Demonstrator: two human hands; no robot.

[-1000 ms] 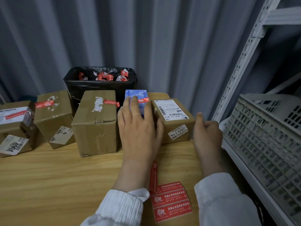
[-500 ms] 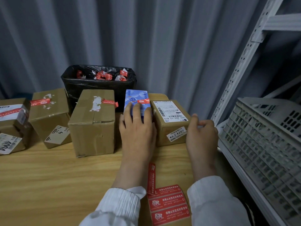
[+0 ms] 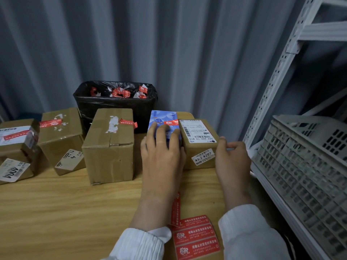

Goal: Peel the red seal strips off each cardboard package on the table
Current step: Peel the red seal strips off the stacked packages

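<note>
Blue box [image 3: 163,118] lies under the fingers [image 3: 159,134] of the left hand [image 3: 161,156]. The fingers are straight, a little apart, and rest flat on its top. A short red seal strip [image 3: 170,122] is stuck on that box just past the fingertips. The right hand [image 3: 231,158] sits at the right side of the small cardboard box [image 3: 199,147], which touches the blue box. Its thumb touches the box's top edge and its other fingers are curled, but I cannot tell if they hold anything. To the left stands the big cardboard box [image 3: 110,147] with a red strip [image 3: 128,122] half hanging off its top. Further left, two more brown boxes [image 3: 60,136] have red strips on them. Behind them is a black bin [image 3: 116,109] with red scraps inside. Near the white sleeves, a sheet of red stickers [image 3: 195,238] lies on the wooden table [image 3: 56,212]. A grey crate [image 3: 300,166] sits at the right.
</note>
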